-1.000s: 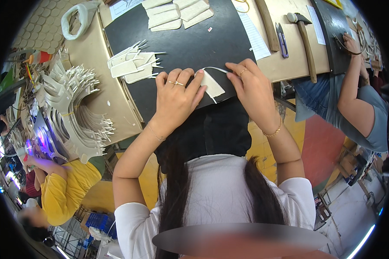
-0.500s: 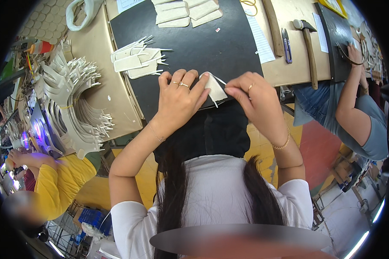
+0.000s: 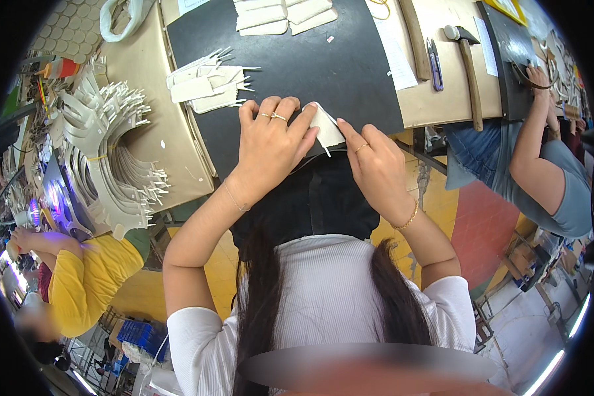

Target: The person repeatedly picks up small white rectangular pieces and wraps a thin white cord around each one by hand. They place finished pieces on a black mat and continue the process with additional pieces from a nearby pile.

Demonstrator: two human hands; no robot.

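A small cream fabric-like piece (image 3: 330,131) with thin white strips at its edges lies at the near edge of a black mat (image 3: 297,66). My left hand (image 3: 270,138) holds its left side with thumb and index finger, the other fingers bent on the mat. At the right edge of the piece, my right hand (image 3: 379,162) presses with its index finger; the other fingers curl in and the thumb is hidden. Left of my hands lies a pile of similar pieces with strips (image 3: 211,82). Stacked cream pieces (image 3: 280,14) sit at the mat's far side.
Bundled curved pale parts (image 3: 105,158) lie on the left of the table. To the right are a wooden stick (image 3: 412,39), purple-handled thread snips (image 3: 435,66) and a hammer (image 3: 469,79). One co-worker (image 3: 541,158) works at the right, another in yellow (image 3: 96,280) at the left.
My right hand has moved slightly left and down, from pinching the thin strip out to the side to pressing at the piece's right edge. The strip now lies against that edge. My left hand stays on the piece.
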